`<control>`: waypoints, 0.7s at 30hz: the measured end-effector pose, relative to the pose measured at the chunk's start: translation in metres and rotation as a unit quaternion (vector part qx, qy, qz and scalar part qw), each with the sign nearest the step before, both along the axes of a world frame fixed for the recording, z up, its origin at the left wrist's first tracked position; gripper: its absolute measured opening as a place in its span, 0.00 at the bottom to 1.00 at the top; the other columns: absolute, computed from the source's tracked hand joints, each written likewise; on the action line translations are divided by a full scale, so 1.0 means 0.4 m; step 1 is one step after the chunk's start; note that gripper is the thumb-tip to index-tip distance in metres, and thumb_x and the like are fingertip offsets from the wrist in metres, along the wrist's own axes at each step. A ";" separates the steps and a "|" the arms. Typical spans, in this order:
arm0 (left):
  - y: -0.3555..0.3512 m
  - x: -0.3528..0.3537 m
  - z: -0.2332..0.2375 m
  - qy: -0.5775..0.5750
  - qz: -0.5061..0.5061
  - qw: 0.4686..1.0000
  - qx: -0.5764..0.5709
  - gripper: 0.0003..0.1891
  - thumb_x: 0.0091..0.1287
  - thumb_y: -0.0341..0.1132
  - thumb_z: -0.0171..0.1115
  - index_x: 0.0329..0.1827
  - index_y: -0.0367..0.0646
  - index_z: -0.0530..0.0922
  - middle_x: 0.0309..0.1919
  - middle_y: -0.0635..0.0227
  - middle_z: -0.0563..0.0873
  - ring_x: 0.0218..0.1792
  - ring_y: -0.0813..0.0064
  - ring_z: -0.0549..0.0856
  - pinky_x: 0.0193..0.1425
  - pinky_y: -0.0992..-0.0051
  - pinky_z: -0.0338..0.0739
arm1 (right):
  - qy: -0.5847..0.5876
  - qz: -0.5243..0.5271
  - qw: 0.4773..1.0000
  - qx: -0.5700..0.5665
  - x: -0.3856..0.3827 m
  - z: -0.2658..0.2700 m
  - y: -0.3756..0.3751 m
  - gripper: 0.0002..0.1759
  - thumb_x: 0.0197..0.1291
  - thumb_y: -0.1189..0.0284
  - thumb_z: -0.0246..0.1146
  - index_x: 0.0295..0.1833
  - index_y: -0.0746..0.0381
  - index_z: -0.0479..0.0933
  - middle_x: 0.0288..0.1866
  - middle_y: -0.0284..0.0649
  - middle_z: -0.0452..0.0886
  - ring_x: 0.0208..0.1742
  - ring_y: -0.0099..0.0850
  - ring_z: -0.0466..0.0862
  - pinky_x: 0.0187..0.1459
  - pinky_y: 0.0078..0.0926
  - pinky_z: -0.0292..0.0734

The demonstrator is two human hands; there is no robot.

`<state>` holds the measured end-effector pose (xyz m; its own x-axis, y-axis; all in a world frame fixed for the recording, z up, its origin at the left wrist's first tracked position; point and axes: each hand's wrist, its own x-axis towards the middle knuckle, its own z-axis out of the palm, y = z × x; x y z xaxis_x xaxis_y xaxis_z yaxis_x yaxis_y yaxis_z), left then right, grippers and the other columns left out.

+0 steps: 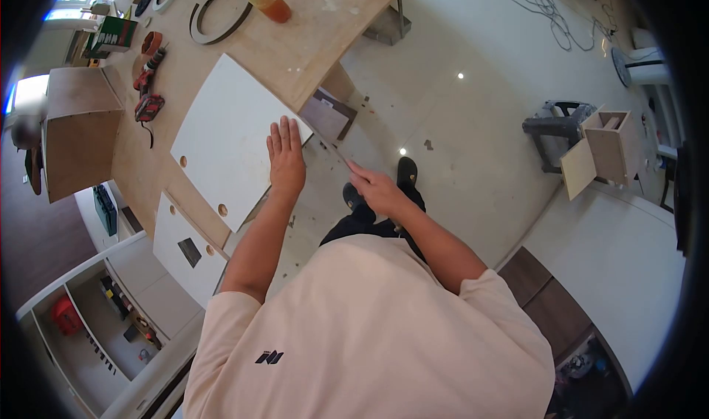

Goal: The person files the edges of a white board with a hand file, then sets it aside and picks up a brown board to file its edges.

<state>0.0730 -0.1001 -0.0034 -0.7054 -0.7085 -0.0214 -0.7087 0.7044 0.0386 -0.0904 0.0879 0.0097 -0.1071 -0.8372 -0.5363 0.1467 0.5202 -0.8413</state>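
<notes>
White panel (221,134) lies on the surface (325,20), overhanging. My left hand (286,160) is flat and open on its near corner. The right hand (378,190) is just off that corner, grip pinched on a thin strip (332,149) along the panel's edge. I'd press down firmly and keep the strip flush.

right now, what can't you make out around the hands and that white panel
Head view only:
- thin strip, pinched in the right hand: too slim to tell what it is, and the fingers hide its near end.
- white panel: the flat left hand covers its edge there.
- green box: the print is too small and warped near the lens rim.
- shoes: one is partly behind the right hand.
</notes>
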 end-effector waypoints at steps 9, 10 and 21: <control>-0.004 0.000 -0.006 0.001 -0.007 1.000 -0.013 0.39 0.65 0.18 0.51 0.83 0.39 0.53 0.82 0.51 0.56 0.82 0.44 0.54 0.83 0.48 0.50 | -0.040 -0.013 0.999 0.004 -0.004 -0.007 -0.001 0.27 0.77 0.63 0.55 0.79 0.52 0.66 0.29 0.29 0.69 0.31 0.21 0.68 0.39 0.21 0.71; -0.005 0.000 -0.008 0.003 -0.007 1.000 -0.014 0.39 0.66 0.19 0.51 0.83 0.39 0.53 0.82 0.51 0.55 0.82 0.43 0.54 0.83 0.48 0.50 | -0.041 -0.016 0.999 0.001 -0.004 -0.013 -0.025 0.27 0.77 0.63 0.55 0.78 0.52 0.66 0.29 0.29 0.69 0.31 0.21 0.68 0.38 0.21 0.71; 0.151 -0.116 -0.002 0.088 -0.118 0.988 0.034 0.36 0.60 0.25 0.56 0.76 0.35 0.64 0.76 0.46 0.65 0.78 0.43 0.61 0.82 0.47 0.53 | 0.159 -0.020 0.985 -0.071 -0.156 0.006 0.048 0.27 0.78 0.64 0.53 0.78 0.60 0.66 0.42 0.35 0.81 0.42 0.23 0.78 0.50 0.21 0.75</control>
<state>0.0264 -0.0396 -0.0043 -0.8479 -0.5249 0.0745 -0.5029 0.8408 0.2002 -0.1526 0.1072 0.0120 -0.2845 -0.8928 -0.3492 -0.1176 0.3940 -0.9115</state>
